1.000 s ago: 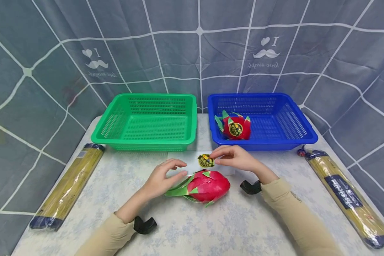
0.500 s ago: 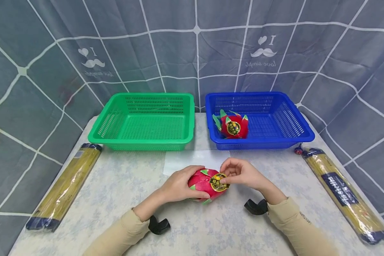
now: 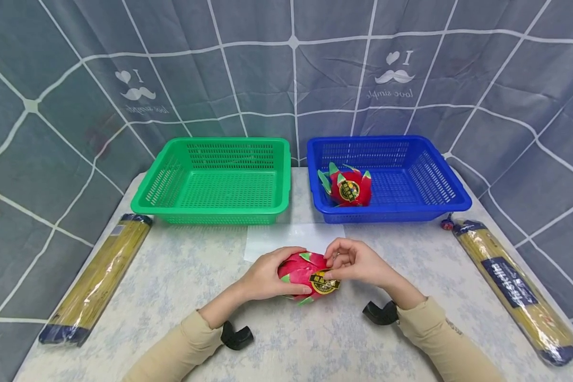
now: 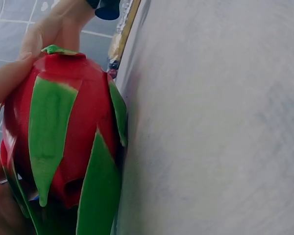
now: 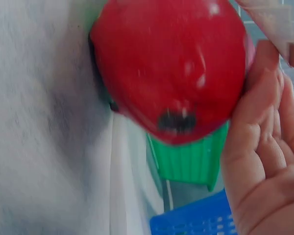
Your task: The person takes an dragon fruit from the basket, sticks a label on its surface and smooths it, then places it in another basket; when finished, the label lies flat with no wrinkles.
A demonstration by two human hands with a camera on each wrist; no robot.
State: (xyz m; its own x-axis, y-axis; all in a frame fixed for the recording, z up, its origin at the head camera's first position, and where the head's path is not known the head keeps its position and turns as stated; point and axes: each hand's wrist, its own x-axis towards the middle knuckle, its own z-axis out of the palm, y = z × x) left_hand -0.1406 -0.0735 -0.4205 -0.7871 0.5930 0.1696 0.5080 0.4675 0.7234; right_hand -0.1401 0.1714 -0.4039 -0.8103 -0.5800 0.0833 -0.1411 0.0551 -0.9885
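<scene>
A red dragon fruit [image 3: 297,271] with green-tipped scales lies on its side on the table in front of me. My left hand [image 3: 262,277] grips its leafy end, thumb on the near side and fingers over the far side. At the other end, my right hand [image 3: 360,262] pinches a round black-and-gold sticker [image 3: 322,283] against the front of the fruit; how much of it sticks cannot be told. Green leaves spread over the dragon fruit [image 4: 83,112] in the left wrist view. The right wrist view has its smooth end with a dark spot, beside my curled fingers [image 5: 257,142].
A white sheet [image 3: 286,236] lies behind the fruit. At the back stand a green basket [image 3: 215,217] and a blue basket [image 3: 401,213], the blue one holding another stickered dragon fruit [image 3: 358,193]. Bundles of pasta in plastic, left [image 3: 97,276] and right [image 3: 515,286], flank the table.
My right hand has brought the sticker from above the white sheet to the right end of the fruit, then slightly lower. My left hand has moved from beside the leaves to gripping the fruit.
</scene>
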